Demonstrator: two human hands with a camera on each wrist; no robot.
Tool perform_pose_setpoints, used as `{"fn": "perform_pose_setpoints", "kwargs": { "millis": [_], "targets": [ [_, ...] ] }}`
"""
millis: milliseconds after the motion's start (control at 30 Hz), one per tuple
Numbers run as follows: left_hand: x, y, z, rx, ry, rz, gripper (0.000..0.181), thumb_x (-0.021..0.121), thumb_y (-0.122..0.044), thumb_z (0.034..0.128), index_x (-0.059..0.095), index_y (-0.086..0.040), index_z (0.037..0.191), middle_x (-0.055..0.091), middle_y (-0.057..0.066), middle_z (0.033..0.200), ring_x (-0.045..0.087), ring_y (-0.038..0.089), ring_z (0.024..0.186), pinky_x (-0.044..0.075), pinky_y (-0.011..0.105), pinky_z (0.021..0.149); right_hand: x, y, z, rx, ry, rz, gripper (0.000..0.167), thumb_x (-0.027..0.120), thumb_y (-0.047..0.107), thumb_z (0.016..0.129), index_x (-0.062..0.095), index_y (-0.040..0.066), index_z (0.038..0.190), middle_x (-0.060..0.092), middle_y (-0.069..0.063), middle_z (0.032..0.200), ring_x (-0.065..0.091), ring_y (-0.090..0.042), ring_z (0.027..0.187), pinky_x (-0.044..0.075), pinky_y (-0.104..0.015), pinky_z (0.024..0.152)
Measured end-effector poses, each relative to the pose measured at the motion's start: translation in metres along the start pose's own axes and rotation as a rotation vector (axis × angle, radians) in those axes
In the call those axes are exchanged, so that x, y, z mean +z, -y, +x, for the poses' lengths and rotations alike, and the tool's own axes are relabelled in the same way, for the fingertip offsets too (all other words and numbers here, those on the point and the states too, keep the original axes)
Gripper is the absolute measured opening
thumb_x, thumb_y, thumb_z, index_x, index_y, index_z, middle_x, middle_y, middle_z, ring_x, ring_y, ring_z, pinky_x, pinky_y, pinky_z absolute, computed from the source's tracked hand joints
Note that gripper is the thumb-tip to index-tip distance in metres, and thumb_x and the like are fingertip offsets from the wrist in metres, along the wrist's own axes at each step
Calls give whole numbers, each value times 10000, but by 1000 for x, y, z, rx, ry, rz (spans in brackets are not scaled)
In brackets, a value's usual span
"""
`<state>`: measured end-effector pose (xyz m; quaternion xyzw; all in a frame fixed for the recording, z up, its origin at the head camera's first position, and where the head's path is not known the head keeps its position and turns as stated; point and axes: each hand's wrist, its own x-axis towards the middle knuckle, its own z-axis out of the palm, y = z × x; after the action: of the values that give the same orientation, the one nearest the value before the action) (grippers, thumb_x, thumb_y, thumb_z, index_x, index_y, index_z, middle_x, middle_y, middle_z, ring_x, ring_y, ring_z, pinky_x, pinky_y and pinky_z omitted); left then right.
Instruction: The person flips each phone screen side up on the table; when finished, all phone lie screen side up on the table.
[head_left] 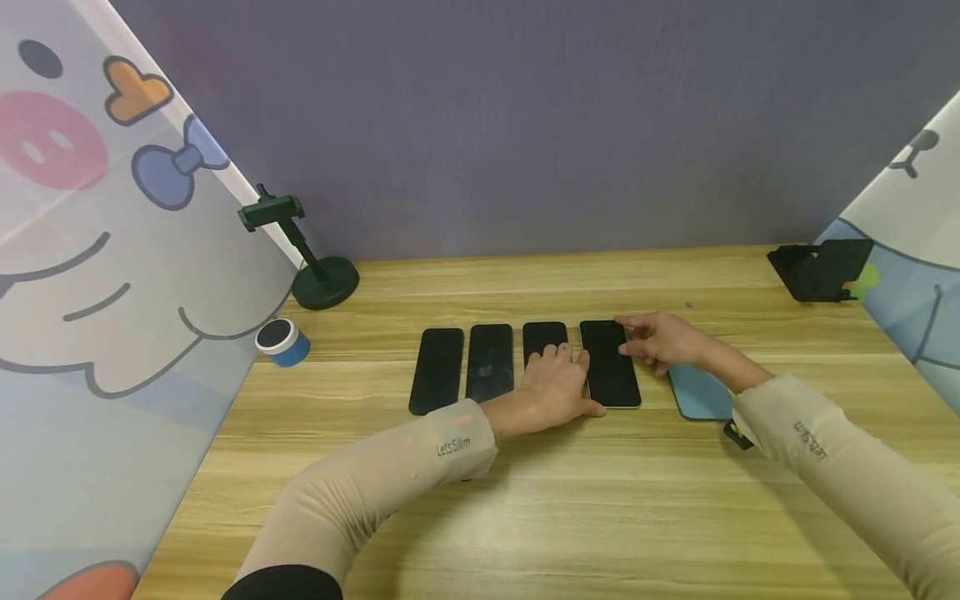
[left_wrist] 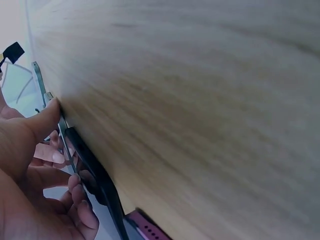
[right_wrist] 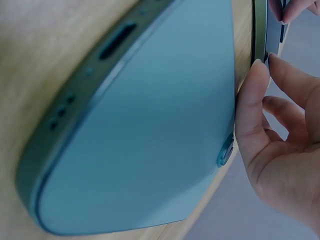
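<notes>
Several phones with dark screens lie face up in a row. The rightmost phone (head_left: 613, 375) is between both hands. The left hand (head_left: 551, 387) reaches over the lower part of the neighbouring phone (head_left: 545, 333), its thumb by the rightmost phone's lower left corner and its fingertips near the left side. The right hand (head_left: 663, 340) touches the same phone's right edge near the top with thumb and index finger. Further left are two more dark phones, one (head_left: 491, 358) beside the other (head_left: 437, 371). A blue phone (right_wrist: 150, 115) lies back up below the right wrist.
A dark green phone stand (head_left: 326, 282) and a blue-and-white tub (head_left: 285, 343) with a dark top stand at the left. At the back right is a black folding stand (head_left: 821, 271). A small black item (head_left: 738, 436) lies partly hidden by the right sleeve.
</notes>
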<state>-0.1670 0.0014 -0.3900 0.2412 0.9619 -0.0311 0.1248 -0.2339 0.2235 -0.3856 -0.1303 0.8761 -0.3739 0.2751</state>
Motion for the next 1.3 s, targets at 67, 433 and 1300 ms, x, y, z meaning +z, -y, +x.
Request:
{"fn": "perform_pose_setpoints", "kwargs": {
  "millis": [67,433,1300],
  "targets": [
    [1,0,0,-4,-2,-10,929,556,-769,850,360,-217,1572,486,72,1498,529,222,1191,484,377,948,0,-2,0,2,5,16,673,628,194,1001,307,63,1578,557,-147,1017,536,-169,618,535,-328,525],
    [0,2,2,-17,6,-30,911,568,-750,858,363,-221,1570,471,56,1526,527,230,1275,484,402,1007,-2,-1,0,18,64,124,721,616,192,1009,226,91,1607,520,-118,904,495,-172,593,522,-334,544],
    [-4,8,5,15,36,-34,919,582,-729,865,357,-187,1572,597,14,1396,606,199,1166,510,382,949,-2,-2,3,19,63,168,743,638,196,994,229,109,1608,539,-102,855,498,-150,568,550,-343,548]
  ]
}}
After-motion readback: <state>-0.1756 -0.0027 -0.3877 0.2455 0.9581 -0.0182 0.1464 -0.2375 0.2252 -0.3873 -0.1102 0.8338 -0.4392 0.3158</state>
